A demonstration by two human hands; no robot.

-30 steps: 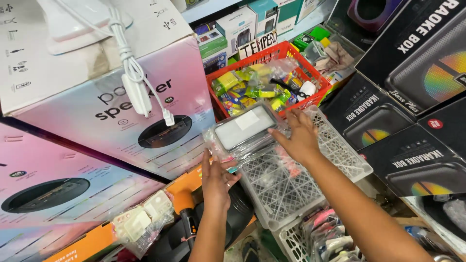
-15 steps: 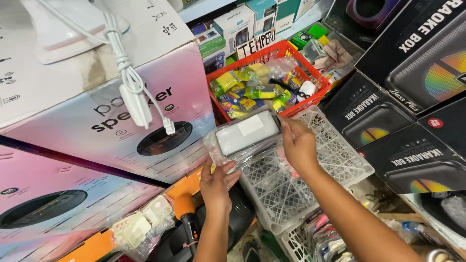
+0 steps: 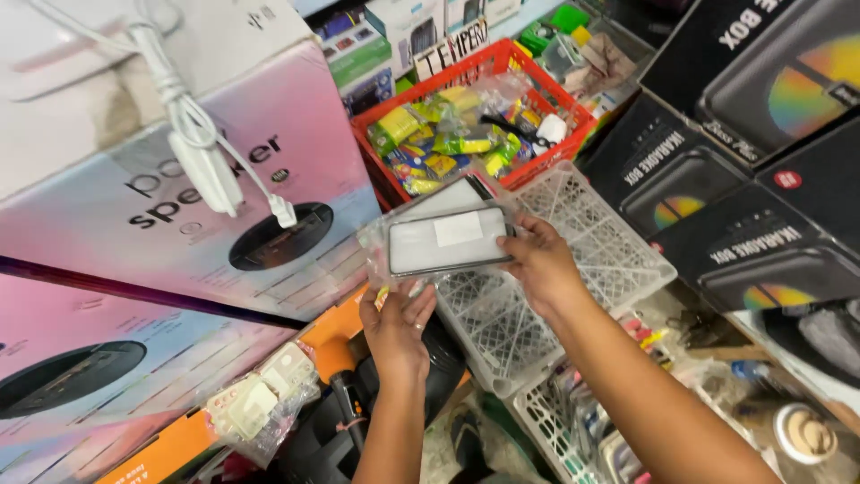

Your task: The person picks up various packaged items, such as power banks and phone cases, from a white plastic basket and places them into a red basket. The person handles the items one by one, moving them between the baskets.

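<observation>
Both my hands hold a clear plastic bag of flat phone-screen panels [image 3: 445,240] above a white lattice basket [image 3: 591,242]. My left hand [image 3: 397,324] grips the bag's lower left corner from beneath. My right hand [image 3: 537,260] pinches its right end. The top panel is grey with a black rim and a small white sticker. A second panel peeks out behind it.
A red basket [image 3: 573,148] of small yellow and green packets sits just beyond. Large pink speaker boxes [image 3: 179,224] stack at the left, with a white cable and plug [image 3: 204,166] hanging over one. Black karaoke boxes [image 3: 752,206] stand right. More baskets and bagged parts lie below.
The bag of panels has been lifted off the white basket and turned flatter, toward me. My right hand slid to its right end. The camera tilted slightly down.
</observation>
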